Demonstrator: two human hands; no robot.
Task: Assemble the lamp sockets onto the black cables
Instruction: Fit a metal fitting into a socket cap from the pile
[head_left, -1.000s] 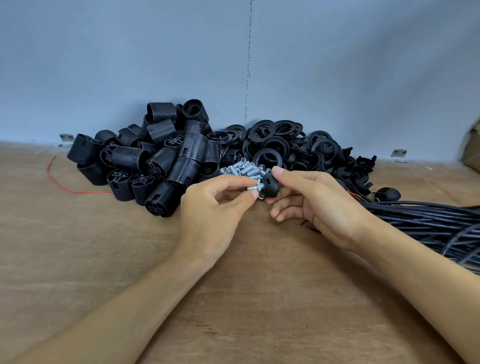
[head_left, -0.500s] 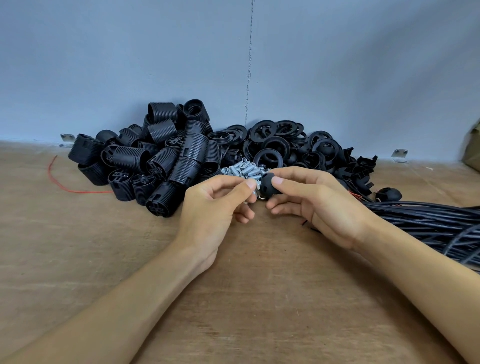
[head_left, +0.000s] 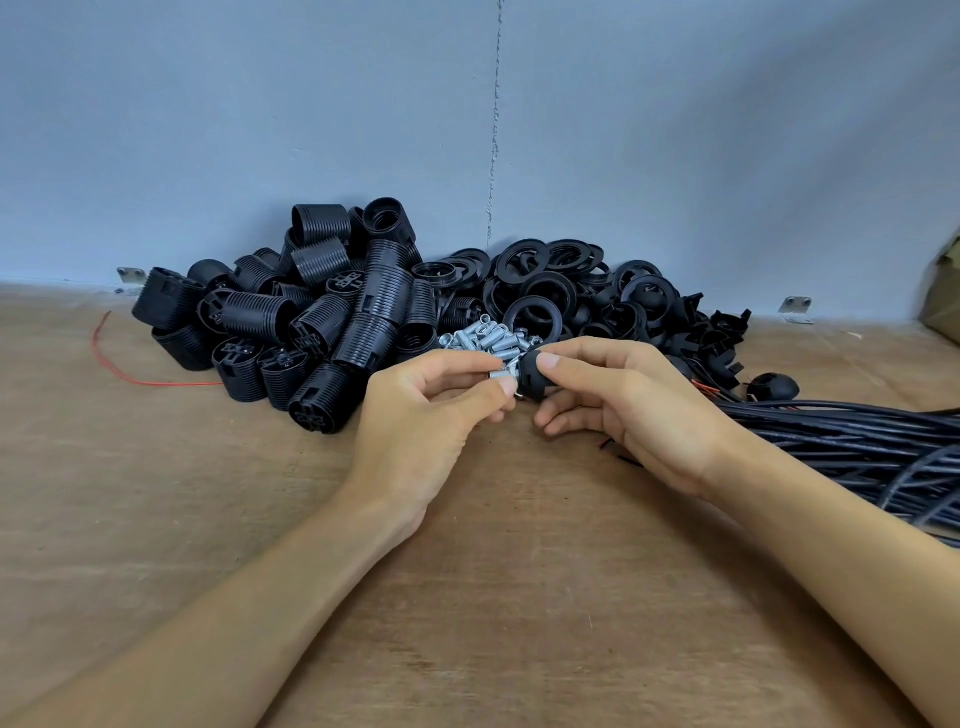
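1. On the table (head_left: 467, 597), near centre, the left hand (head_left: 415, 415) pinches a metal nipple (head_left: 501, 372) between thumb and forefinger.
2. The right hand (head_left: 639, 410) pinches a black cap (head_left: 530, 382); nipple and cap touch.
3. Cables (head_left: 857, 441) lie bundled at right, beside the right wrist.
4. Behind the hands lie loose nipples (head_left: 483, 338), then sockets (head_left: 311, 322) at left and rings (head_left: 535, 283) at right, piled against the wall (head_left: 467, 130).
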